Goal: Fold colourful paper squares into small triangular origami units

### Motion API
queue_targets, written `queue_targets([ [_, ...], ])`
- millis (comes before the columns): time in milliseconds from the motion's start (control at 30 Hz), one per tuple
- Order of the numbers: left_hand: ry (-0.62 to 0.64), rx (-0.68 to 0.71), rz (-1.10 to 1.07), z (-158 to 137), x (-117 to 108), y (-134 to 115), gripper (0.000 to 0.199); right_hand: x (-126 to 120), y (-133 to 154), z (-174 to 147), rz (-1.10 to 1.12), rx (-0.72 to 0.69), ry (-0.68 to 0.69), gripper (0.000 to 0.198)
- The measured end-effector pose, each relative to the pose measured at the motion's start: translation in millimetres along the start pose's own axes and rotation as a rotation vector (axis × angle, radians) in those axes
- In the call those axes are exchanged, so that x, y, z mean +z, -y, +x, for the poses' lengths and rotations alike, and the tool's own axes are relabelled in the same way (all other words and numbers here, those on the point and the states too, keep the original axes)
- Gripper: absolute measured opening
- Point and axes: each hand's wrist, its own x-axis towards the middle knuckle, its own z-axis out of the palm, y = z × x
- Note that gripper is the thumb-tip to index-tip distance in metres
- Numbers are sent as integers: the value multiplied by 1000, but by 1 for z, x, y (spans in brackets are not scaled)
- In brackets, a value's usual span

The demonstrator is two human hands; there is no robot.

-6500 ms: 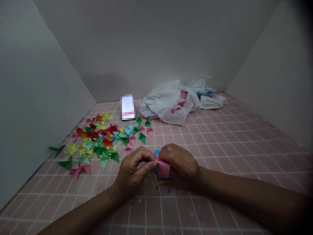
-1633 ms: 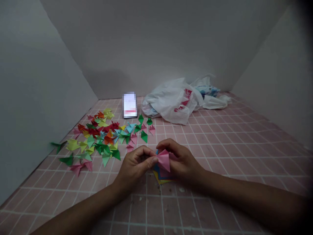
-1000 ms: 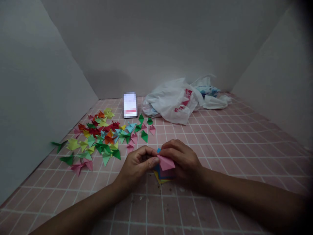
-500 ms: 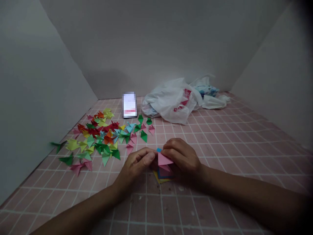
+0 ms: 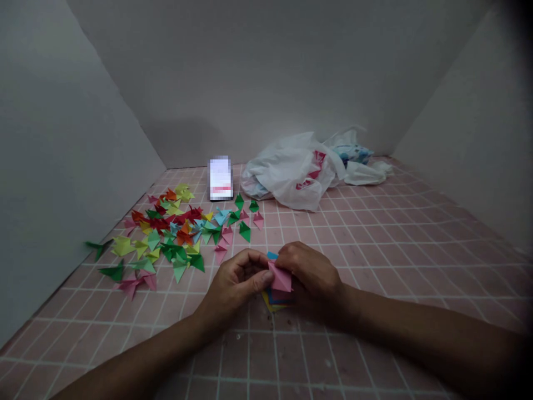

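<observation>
A small piece of folded pink origami paper (image 5: pixel 280 278) is held between both hands, a little above the table. My left hand (image 5: pixel 239 278) pinches its left edge between thumb and fingers. On the other side, my right hand (image 5: pixel 312 271) is closed on the top and right of the paper, partly covering it. Beneath lie flat sheets of coloured paper (image 5: pixel 267 301), with yellow and blue edges showing; the hands hide most of them. A blue corner also peeks out behind the fingers.
Many folded paper figures (image 5: pixel 172 250) in red, green, yellow, pink and blue spread over the left of the tiled-pattern tabletop (image 5: pixel 395 239). A lit phone (image 5: pixel 220 179) stands at the back. White plastic bags (image 5: pixel 287 172) lie to its right. Pale walls enclose three sides.
The pink paper has turned, from a folded shape with parted flaps to a flatter diamond facing me. My left thumb has moved right onto its edge, and my right hand has shifted slightly.
</observation>
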Motion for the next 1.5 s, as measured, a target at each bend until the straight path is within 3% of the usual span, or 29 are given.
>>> queue_targets([
  [233,-18,-41,27,-1,2,-2,19,-3,-4,-2,-86,-124,31,13],
  [633,10,-5,128,-4,2,-9,12,-5,0,4,-69,-126,27,15],
  [1033,-8,-54,-48,-2,6,2,18,-4,-2,2,-125,-157,13,10],
  [1400,-17,-39,55,2,0,-3,24,-2,1,0,46,55,-25,6],
  [1500,-2,-39,86,2,-1,-4,24,-1,0,-1,40,26,-28,7],
])
